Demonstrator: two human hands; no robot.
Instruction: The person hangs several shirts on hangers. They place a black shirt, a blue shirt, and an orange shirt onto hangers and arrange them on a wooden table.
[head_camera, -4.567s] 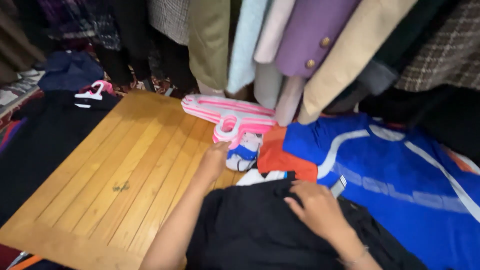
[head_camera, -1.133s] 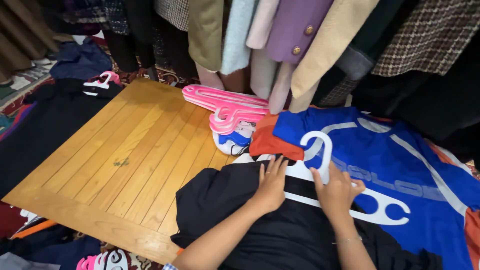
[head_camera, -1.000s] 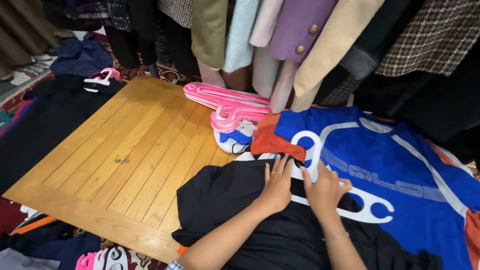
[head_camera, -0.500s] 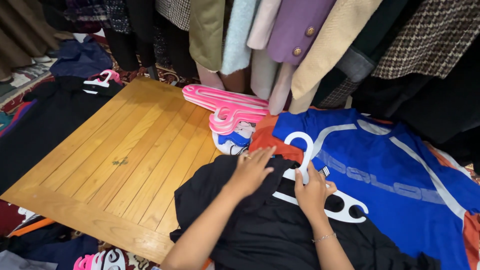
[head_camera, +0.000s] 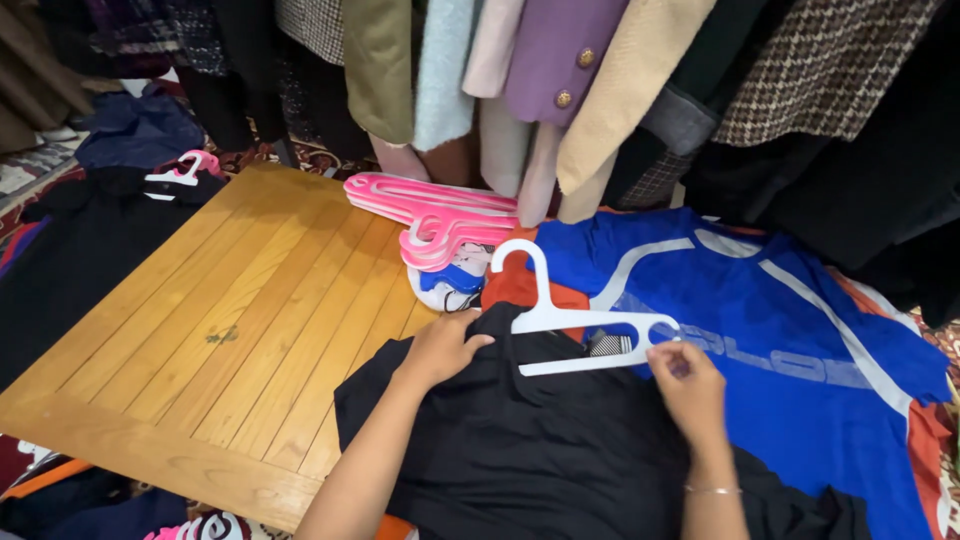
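Left hand: your left hand (head_camera: 443, 347) grips the top edge of the black garment (head_camera: 560, 450).
Right hand: your right hand (head_camera: 686, 385) pinches the right end of the white hanger (head_camera: 575, 318).
Hanger: lies at the garment's top, over the blue shirt (head_camera: 790, 340).
Worktop: wooden worktop (head_camera: 200, 330), pink hangers (head_camera: 440, 215) at its far edge.
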